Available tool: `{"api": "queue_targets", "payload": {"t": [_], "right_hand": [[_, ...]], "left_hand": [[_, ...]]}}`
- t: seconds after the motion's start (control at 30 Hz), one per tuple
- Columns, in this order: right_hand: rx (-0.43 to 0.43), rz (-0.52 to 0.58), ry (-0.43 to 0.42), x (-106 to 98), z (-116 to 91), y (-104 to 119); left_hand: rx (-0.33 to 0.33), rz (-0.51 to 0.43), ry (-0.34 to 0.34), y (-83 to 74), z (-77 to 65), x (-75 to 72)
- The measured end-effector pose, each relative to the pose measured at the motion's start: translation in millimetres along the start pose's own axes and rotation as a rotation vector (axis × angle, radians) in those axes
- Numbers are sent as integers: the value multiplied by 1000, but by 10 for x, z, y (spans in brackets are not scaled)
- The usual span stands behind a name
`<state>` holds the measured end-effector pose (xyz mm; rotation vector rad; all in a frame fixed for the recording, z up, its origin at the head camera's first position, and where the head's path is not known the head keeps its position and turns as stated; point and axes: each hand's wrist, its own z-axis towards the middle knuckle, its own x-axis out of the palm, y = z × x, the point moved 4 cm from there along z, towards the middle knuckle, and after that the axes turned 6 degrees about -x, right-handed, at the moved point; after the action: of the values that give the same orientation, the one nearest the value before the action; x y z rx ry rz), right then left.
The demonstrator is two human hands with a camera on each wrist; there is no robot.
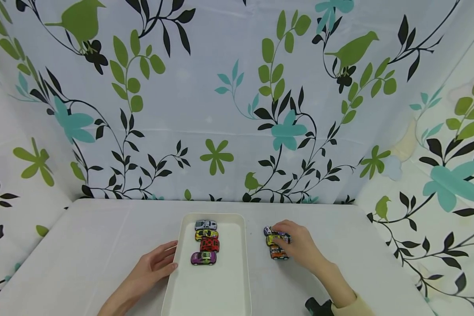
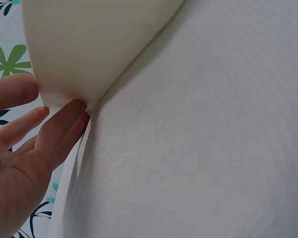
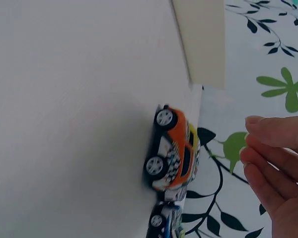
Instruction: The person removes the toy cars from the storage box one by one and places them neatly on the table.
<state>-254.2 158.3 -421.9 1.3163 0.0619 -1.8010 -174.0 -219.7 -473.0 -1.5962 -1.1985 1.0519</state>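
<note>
My left hand (image 1: 152, 265) rests against the left side of a white tray (image 1: 237, 281); in the left wrist view its fingertips touch the tray's outer wall (image 2: 99, 39). Inside the tray stand a silver toy car (image 1: 206, 225), a yellow one (image 1: 206, 235), a red one (image 1: 210, 245) and a purple one (image 1: 203, 258) in a column. Right of the tray, my right hand (image 1: 298, 243) hovers over a white-and-purple toy car (image 1: 268, 230), a yellow-green one (image 1: 272, 240) and an orange one (image 1: 278, 252). In the right wrist view the fingers stand apart from the orange car (image 3: 176, 153), holding nothing.
The white table (image 1: 102, 237) meets a patterned cloth (image 1: 213, 87) behind and at both sides. A black object (image 1: 319, 306) shows by the right sleeve (image 1: 353, 307) at the bottom edge.
</note>
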Motion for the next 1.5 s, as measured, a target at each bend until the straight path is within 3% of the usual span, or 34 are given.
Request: {"api": "queue_targets", "payload": {"t": [0.4,0.7,1.07,1.2,1.5], "right_hand": [[-64,64,79,253,323,594],[-127,74,156,459,514,911],[-132,98,270,714,704,1184],[-117,61,326,824,774,1244],[-67,45,439,1024,774,1282]], "left_hand": [[4,-5,10,-2,3,-6],[-8,-8,12,12,-3,-8],[-31,-5,3,-1,-8,-6],[-29,0,2,-11,-8,-3],[-29,-6,16,-9,-2,8]]}}
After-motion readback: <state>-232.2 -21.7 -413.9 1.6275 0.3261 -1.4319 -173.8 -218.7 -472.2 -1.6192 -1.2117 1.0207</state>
